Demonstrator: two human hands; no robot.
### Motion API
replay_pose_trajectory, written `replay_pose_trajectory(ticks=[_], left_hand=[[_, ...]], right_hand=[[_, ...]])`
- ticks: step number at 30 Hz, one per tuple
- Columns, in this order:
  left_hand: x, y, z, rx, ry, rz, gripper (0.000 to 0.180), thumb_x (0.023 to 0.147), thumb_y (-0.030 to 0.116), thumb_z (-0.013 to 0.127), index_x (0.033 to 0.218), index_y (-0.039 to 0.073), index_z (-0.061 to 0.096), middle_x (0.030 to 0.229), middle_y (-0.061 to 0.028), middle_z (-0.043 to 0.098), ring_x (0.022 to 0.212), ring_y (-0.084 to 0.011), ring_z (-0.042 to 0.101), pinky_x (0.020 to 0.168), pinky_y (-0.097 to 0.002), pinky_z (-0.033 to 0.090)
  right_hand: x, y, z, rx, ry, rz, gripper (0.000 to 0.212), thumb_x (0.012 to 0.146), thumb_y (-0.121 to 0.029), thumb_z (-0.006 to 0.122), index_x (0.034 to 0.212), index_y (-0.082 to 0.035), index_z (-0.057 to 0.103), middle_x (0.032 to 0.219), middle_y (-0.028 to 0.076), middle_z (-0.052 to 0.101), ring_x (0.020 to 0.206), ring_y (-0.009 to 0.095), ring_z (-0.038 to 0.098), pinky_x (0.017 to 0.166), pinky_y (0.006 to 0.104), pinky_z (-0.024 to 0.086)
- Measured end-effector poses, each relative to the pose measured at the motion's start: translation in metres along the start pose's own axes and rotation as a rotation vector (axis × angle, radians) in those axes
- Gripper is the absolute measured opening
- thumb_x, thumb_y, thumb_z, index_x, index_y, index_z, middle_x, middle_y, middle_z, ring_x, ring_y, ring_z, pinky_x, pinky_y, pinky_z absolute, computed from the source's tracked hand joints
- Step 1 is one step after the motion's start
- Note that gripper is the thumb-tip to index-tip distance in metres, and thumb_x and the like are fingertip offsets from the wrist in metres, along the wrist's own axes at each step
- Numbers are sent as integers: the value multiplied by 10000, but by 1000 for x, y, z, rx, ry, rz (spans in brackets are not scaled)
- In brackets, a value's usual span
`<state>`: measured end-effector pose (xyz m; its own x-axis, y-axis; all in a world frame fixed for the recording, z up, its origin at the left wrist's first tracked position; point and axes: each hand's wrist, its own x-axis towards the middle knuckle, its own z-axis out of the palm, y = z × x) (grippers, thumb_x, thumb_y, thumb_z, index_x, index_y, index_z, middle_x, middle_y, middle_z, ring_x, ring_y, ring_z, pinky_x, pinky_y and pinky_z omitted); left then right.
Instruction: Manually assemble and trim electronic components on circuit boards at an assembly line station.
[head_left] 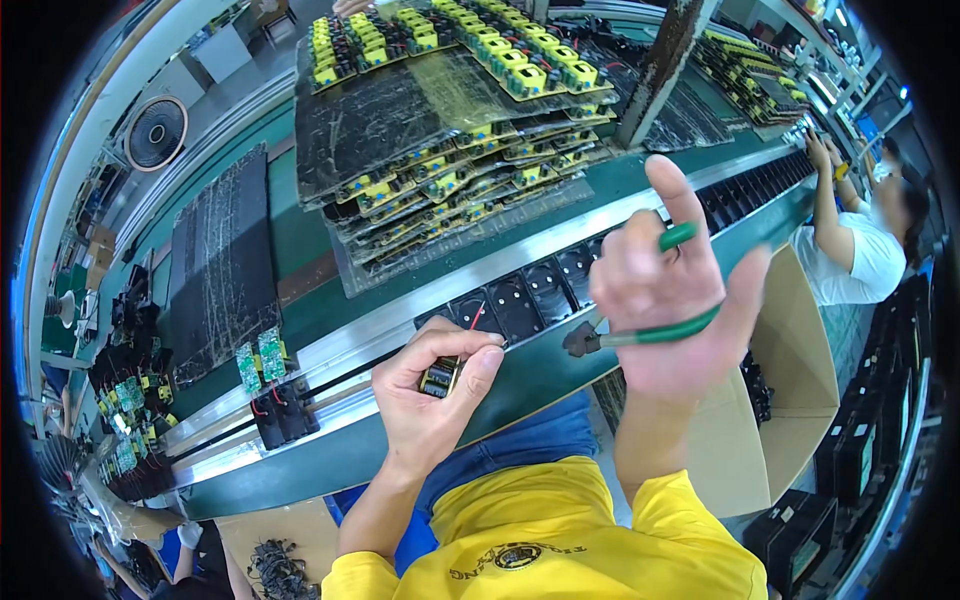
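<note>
My left hand (425,395) is closed around a small circuit board (440,377), mostly hidden by the fingers, with a yellow and dark part showing. A short red wire (478,314) sticks up by the fingertips. My right hand (668,320), slightly blurred, is raised over the bench to the right. Green-handled cutting pliers (672,330) rest in it, one handle across the palm and the other between the fingers. Their dark jaws point left toward my left hand, apart from the board. Beneath both hands runs a row of black plastic housings (517,310) on the line.
Stacked trays of yellow circuit boards (400,110) stand beyond the line. Green boards (262,358) wired to black housings lie at the left. An open cardboard box (800,390) stands at my right. A co-worker (850,245) works farther right. A metal post (665,75) rises behind.
</note>
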<state>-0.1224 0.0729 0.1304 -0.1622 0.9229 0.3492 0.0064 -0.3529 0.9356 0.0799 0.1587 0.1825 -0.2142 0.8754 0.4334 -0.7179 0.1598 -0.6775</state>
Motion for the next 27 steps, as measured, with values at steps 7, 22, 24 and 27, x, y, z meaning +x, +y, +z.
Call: replay_pose_trajectory(ticks=[7, 22, 24, 27], left_hand=[[-9, -1, 19, 17, 60, -18, 154, 955, -74, 850, 1094, -11, 833, 958, -60, 747, 793, -136, 599, 722, -250, 468], [-8, -1, 27, 195, 49, 139, 217, 871, -80, 869, 1061, 17, 828, 894, -34, 711, 768, -155, 590, 709, -273, 476], [-8, -3, 28, 215, 61, 168, 224, 863, -82, 872, 1057, 21, 828, 890, -32, 711, 769, -155, 589, 709, -274, 476], [-9, -6, 30, 282, 71, 255, 244, 840, -89, 879, 1044, 35, 828, 879, -26, 711, 770, -153, 587, 711, -275, 477]], right_hand=[[7, 6, 4, 568, 120, -67, 450, 1186, -502, 516, 1237, -70, 629, 908, 37, 541, 734, 173, 439, 647, 370, 371], [-2, 16, -9, 533, 23, -48, 356, 1217, -406, 447, 1083, -111, 595, 860, 1, 464, 700, 139, 374, 625, 359, 335], [-3, 17, -13, 523, -8, -57, 353, 1220, -402, 447, 1063, -118, 587, 848, -6, 452, 689, 134, 358, 615, 355, 324], [-4, 17, -17, 498, -89, -105, 356, 1229, -390, 447, 1004, -139, 562, 810, -25, 414, 655, 119, 309, 587, 341, 290]])
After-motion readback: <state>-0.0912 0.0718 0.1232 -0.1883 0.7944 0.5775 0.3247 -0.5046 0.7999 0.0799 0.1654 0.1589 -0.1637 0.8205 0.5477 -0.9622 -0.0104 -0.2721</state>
